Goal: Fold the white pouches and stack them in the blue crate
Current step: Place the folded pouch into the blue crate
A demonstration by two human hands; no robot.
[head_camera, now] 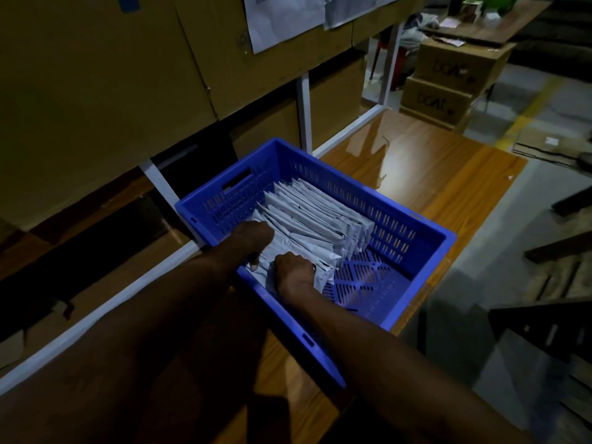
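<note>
Both hands are working down inside the crate (pixel 416 219), at its near end. The right hand (pixel 294 274) is curling its fingers over the nearest pouch (pixel 320 278); the left hand (pixel 253 238) is gripping the same pouch's left edge, thumb down. The row (pixel 317 219) is running away from the fingers toward the far wall, so this pouch looks set to press forward against it.

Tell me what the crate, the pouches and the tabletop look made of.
Blue crate: moulded plastic, with slotted walls and a perforated floor. White pouches: probably thin matte plastic film, creased; could be paper. Tabletop: glossy wood-grain surface, likely laminate, reflecting light.
</note>
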